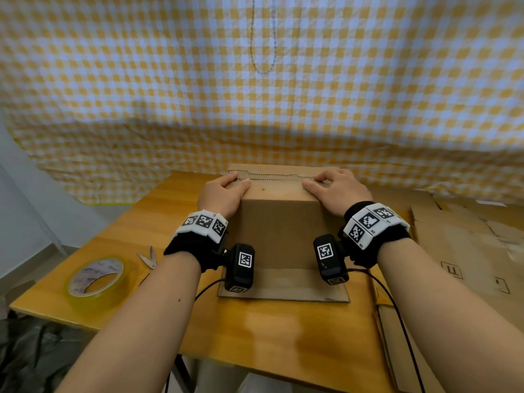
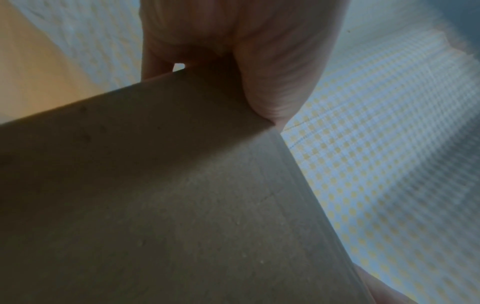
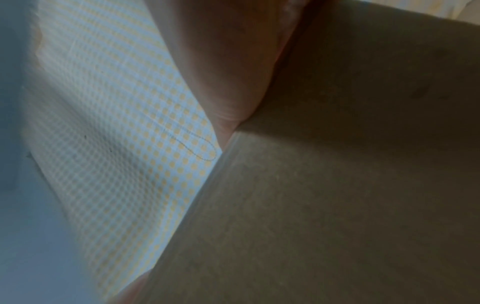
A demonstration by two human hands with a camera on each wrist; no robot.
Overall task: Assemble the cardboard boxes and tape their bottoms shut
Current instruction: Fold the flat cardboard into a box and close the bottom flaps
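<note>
From the head view, a matte brown cardboard box (image 1: 279,222) stands on the glossy wooden table (image 1: 255,336), left hand (image 1: 222,195) and right hand (image 1: 336,191) pressing flat on its top near a tape roll (image 1: 96,279). The left wrist view shows the thumb (image 2: 275,78) bent over the box's top edge. The right wrist view shows a palm against blurred cardboard.

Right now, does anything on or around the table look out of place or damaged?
Nothing much. The box stands square, both hands pressing its top flaps. Tape and scissors lie left. Flattened cardboard on the right looks scuffed and torn.
</note>
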